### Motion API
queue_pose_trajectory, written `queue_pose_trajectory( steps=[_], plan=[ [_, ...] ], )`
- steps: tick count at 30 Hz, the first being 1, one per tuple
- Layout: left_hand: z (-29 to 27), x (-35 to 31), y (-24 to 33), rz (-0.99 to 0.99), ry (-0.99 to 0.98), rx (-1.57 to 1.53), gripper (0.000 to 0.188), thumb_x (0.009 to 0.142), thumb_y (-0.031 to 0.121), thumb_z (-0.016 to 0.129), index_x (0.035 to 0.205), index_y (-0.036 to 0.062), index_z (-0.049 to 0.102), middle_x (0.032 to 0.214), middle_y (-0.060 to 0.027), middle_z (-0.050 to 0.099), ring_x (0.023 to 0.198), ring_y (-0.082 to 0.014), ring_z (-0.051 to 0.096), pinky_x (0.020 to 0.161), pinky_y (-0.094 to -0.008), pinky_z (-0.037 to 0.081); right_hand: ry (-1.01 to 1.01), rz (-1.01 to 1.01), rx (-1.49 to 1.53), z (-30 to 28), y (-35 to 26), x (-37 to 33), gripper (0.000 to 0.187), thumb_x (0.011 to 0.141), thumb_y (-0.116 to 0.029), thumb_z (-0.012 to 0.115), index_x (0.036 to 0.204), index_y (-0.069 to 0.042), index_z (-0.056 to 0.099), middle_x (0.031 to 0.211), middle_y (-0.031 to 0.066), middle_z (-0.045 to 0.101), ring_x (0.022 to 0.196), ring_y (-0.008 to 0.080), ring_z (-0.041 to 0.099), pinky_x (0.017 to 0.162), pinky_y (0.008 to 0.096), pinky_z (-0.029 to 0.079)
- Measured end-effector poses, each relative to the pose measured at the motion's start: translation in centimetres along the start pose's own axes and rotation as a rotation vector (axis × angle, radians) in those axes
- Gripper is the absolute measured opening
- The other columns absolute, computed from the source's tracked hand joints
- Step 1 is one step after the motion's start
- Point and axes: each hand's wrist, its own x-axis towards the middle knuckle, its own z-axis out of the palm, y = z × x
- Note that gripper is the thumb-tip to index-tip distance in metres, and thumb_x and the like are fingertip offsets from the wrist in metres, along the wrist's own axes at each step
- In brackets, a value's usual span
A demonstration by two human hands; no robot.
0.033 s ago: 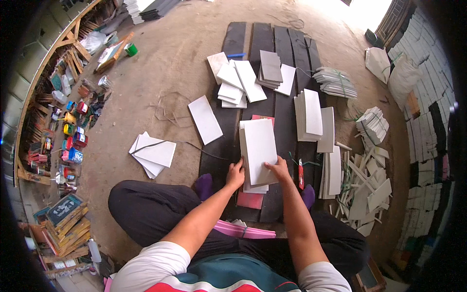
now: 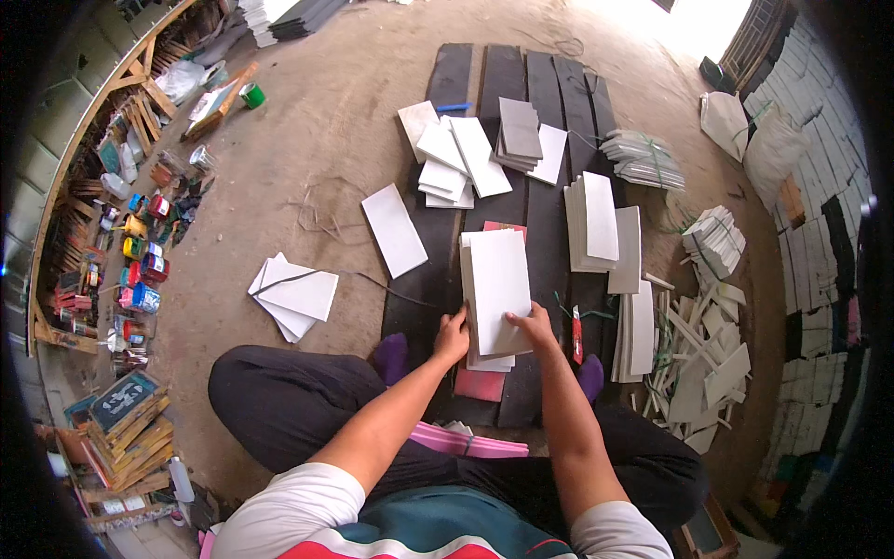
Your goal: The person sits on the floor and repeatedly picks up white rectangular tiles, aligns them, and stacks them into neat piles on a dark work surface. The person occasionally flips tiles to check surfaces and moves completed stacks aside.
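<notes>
Stack: clamped at its near end between left hand and right hand, with right thumb on top. Located over pink board on dark planks, left of red cutter.

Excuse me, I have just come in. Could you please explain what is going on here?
A seated person has both hands on a stack of white panels: the left hand at its left edge, the right hand at its right, thumb on top. A red piece shows beneath the stack, over dark boards. A red-handled cutter lies to the right. Other white panels lie around, and offcuts are heaped farther right.
</notes>
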Motion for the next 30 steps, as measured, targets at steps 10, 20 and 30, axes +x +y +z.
queue_pose_trajectory(
  steps=[10,20,30],
  plan=[
    [-0.3,1.0,2.0,0.009,-0.1,-0.088,0.067,0.094,0.019,0.067,0.157,0.0145,0.045,0.13,-0.0259,0.057,0.121,-0.0437,0.06,0.105,-0.0483,0.049,0.136,-0.007,0.207,-1.3,-2.2,-0.6,0.072,0.072,-0.014,0.094,0.125,0.008,0.05,0.112,0.0192,0.069,0.099,0.0287,0.069,0.088,0.0413,0.057],
    [-0.1,2.5,0.4,0.038,0.186,-0.075,0.067,0.088,0.022,0.081,0.147,0.0084,0.053,0.114,-0.0189,0.074,0.107,-0.0384,0.071,0.094,-0.0474,0.054,0.446,-0.366,-0.182,-7.5,-12.9,-4.3,0.069,0.08,-0.008,0.083,0.14,0.004,0.049,0.123,0.0212,0.07,0.108,0.0313,0.071,0.096,0.0405,0.055],
    [-2.5,1.8,2.6,-0.096,-0.215,-0.654,0.045,0.091,0.013,0.075,0.134,0.0022,0.065,0.12,-0.0126,0.073,0.109,-0.0222,0.067,0.096,-0.0356,0.051,0.003,-0.054,0.411,-3.3,-5.9,-3.0,0.048,0.086,-0.012,0.078,0.13,0.001,0.063,0.112,0.0102,0.072,0.101,0.0223,0.067,0.091,0.0367,0.052]
  ],
)
